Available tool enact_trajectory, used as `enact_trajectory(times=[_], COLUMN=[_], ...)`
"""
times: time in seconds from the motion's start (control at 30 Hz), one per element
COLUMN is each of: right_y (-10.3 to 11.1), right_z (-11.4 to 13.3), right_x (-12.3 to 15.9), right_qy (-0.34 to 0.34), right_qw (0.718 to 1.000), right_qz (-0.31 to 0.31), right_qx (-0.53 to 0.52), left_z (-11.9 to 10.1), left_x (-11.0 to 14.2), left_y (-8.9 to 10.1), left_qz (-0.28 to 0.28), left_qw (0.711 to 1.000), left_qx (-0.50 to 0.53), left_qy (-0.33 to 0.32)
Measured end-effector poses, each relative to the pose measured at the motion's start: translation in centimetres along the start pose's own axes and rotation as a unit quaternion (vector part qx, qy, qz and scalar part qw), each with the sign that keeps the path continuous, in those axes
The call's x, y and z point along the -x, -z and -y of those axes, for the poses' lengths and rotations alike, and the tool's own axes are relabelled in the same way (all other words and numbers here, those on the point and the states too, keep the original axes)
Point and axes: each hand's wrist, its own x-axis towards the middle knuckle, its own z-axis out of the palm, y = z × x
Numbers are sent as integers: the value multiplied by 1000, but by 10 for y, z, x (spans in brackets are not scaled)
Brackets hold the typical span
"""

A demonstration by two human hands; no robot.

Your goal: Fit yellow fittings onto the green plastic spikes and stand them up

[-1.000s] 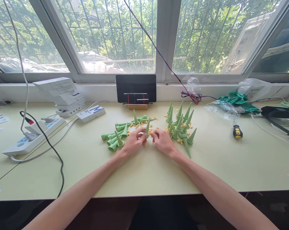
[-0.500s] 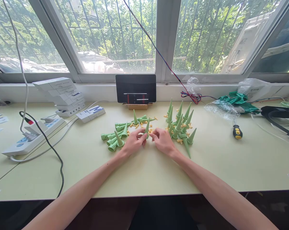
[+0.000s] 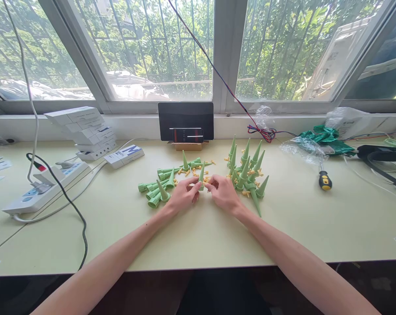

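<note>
Table point(image 3: 198, 240): pale yellow, across the middle and lower frame.
Windows point(image 3: 161, 48): across the top of the frame.
Cone cluster point(image 3: 244, 173): green, right of centre.
Left hand point(image 3: 183, 194): at centre, grasping a green cone point(image 3: 201, 176).
Right hand point(image 3: 223, 193): right of the cone, pinching a yellow piece point(image 3: 205, 183).
Green cone: frame centre, point up.
Yellow piece: at the cone's side.

Yellow piece point(image 3: 205, 183) partly behind right hand point(image 3: 222, 191)
</note>
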Motion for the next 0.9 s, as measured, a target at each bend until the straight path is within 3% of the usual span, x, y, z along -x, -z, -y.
enact_trajectory(times=[0.27,0.57,0.9], right_y=[-1,-3,-4], right_z=[-1,3,1], right_x=[0,1,1], right_qy=[26,8,4], right_qw=[1000,1000,1000], right_qz=[-10,-5,0], right_qx=[-1,-18,-24], left_z=[-3,-5,-6], left_x=[1,-1,-2], left_y=[0,1,1], left_qz=[8,-29,-31], left_qw=[1000,1000,999], left_qx=[10,6,0], left_qy=[17,-3,-15])
